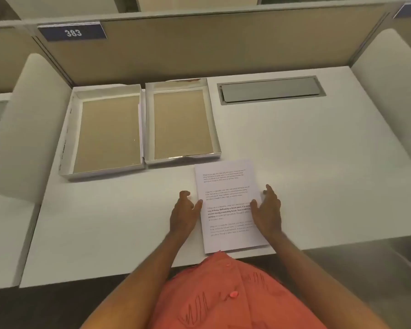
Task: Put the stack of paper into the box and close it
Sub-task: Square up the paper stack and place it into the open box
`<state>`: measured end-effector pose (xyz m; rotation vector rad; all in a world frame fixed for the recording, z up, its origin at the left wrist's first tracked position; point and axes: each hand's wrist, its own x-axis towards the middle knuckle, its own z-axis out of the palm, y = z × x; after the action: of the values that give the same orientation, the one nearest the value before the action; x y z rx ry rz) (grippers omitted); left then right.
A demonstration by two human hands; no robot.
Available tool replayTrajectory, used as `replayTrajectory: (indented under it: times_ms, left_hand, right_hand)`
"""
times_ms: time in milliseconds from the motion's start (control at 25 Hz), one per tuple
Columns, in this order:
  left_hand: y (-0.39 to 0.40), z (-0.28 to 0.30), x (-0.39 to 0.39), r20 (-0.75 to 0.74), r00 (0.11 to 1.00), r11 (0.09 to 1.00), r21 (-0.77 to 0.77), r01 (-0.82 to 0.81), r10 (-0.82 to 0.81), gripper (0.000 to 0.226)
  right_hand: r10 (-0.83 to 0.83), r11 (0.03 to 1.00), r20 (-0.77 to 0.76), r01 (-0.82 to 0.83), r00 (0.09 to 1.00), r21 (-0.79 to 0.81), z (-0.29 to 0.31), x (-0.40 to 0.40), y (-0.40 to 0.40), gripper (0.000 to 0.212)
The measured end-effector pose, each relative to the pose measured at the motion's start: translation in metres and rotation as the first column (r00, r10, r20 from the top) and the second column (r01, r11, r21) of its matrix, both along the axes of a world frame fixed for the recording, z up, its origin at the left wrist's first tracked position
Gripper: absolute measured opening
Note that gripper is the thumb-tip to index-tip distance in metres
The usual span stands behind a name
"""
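Note:
A stack of printed white paper (228, 205) lies flat on the white desk near its front edge. My left hand (185, 213) rests against the stack's left edge, fingers apart, thumb touching the paper. On the stack's right edge lies my right hand (268, 210), its thumb on the top sheet and its fingers spread. Behind the stack, two open white box halves with brown floors stand side by side: the larger one (69, 138) at the left, the smaller one (212, 129) at the right, just beyond the paper's far edge. Both are empty.
A grey cable hatch (271, 90) is set into the desk (318, 162) at the back right. A tan partition (211, 48) with a "383" label (73, 32) closes the back. White side dividers stand at the left (31, 129) and right (389, 91).

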<state>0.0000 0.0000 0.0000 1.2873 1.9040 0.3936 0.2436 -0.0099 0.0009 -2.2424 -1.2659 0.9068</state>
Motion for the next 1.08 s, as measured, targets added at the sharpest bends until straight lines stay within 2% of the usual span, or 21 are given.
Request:
replayTrajectory:
  times_ms: [160, 320, 440, 560, 720, 880, 1080]
  left_hand:
    - [0.006, -0.003, 0.008, -0.069, 0.997, 0.985, -0.171, 0.011, -0.024, 0.054]
    - [0.011, -0.002, 0.017, -0.108, 0.990, 0.969, -0.237, 0.062, -0.090, 0.061]
    - [0.017, -0.001, 0.016, -0.121, 0.986, 0.959, -0.272, 0.075, -0.111, 0.060]
    - [0.019, -0.003, 0.015, -0.106, 0.983, 0.944, -0.309, 0.111, -0.151, 0.053]
    - [0.020, -0.003, 0.014, -0.094, 0.985, 0.944, -0.312, 0.106, -0.141, 0.054]
    - [0.017, -0.002, 0.015, -0.097, 0.985, 0.945, -0.309, 0.106, -0.142, 0.058]
    - [0.018, -0.002, 0.015, -0.086, 0.986, 0.941, -0.320, 0.107, -0.141, 0.060]
  right_hand:
    - [-0.142, 0.988, -0.094, 0.135, 0.985, -0.079, 0.000, -0.004, 0.005, 0.068]
    - [-0.200, 0.966, -0.118, 0.176, 0.973, -0.190, 0.003, -0.003, 0.023, 0.066]
    - [-0.255, 0.943, -0.146, 0.212, 0.956, -0.255, 0.006, -0.002, 0.038, 0.053]
    - [-0.253, 0.920, -0.130, 0.197, 0.959, -0.340, 0.009, 0.000, 0.045, 0.071]
    - [-0.198, 0.901, -0.117, 0.134, 0.973, -0.412, 0.012, 0.000, 0.051, 0.082]
    - [-0.155, 0.910, -0.044, 0.126, 0.987, -0.394, 0.014, -0.007, 0.051, 0.091]
    - [-0.279, 0.909, -0.253, 0.170, 0.926, -0.382, 0.015, -0.004, 0.056, 0.091]
